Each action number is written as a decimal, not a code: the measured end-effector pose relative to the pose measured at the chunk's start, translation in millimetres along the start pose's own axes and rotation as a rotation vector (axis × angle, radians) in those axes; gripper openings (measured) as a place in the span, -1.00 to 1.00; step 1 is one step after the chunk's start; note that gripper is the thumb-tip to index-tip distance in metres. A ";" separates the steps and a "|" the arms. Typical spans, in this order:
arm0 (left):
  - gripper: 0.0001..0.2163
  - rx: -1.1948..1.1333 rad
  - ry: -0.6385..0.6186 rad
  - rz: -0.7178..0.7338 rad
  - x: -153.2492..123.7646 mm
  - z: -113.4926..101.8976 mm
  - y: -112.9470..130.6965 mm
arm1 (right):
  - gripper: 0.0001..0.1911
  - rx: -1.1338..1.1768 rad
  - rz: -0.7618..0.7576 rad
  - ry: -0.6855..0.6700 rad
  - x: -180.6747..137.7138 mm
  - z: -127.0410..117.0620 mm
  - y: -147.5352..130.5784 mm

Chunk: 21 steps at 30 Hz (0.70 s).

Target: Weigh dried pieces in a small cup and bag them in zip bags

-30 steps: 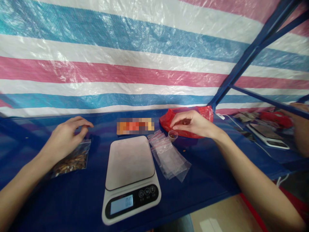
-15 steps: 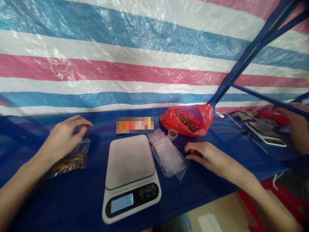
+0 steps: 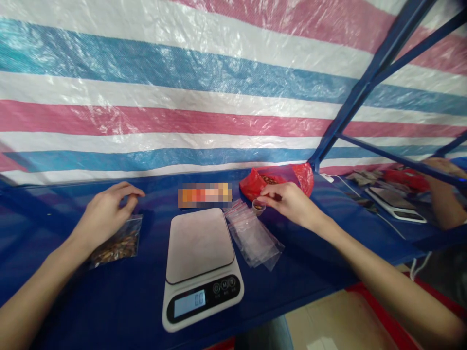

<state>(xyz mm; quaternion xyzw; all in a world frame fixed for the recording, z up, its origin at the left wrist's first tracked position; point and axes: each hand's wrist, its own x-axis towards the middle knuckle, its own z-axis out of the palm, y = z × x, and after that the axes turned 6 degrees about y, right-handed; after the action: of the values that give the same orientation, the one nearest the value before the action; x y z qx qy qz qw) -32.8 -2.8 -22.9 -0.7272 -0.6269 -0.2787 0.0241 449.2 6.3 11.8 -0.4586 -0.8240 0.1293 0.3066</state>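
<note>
My right hand [image 3: 288, 203] reaches across the table, thumb and fingers pinched on the rim of a small clear plastic cup [image 3: 259, 209] with some brown bits in it. Right behind that hand lies a red plastic bag [image 3: 251, 183] of reddish-brown dried pieces, partly covered by it. My left hand [image 3: 107, 209] hovers by a clear zip bag [image 3: 124, 243] filled with brown dried slices. Its fingers are loosely curved, a gap shows between thumb and forefinger, and nothing is in them. Between the hands stands a white kitchen scale [image 3: 200, 248] reading 0.0, its plate bare.
Several flat zip bags [image 3: 255, 238] lie fanned out right of the scale. A blurred-out orange packet [image 3: 205, 195] sits behind it. Blue metal bars [image 3: 343, 114] rise at the right; beyond them are another scale [image 3: 396, 204] and another person's arm [image 3: 443, 199].
My right hand has moved forward and left, from beside the zip bags to the small cup, and now pinches its rim. My left hand keeps its pose. The camera view has shifted slightly.
</note>
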 end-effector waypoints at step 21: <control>-0.65 -0.016 0.013 0.023 -2.7 1.9 9.9 | -0.58 -0.156 -0.119 -0.077 39.3 7.3 78.4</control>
<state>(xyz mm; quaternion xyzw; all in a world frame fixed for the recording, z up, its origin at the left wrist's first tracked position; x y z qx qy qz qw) -23.0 -6.6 -22.6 -0.7325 -0.6162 -0.2881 0.0254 482.3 82.4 -17.4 -0.4262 -0.8684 0.0638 0.2453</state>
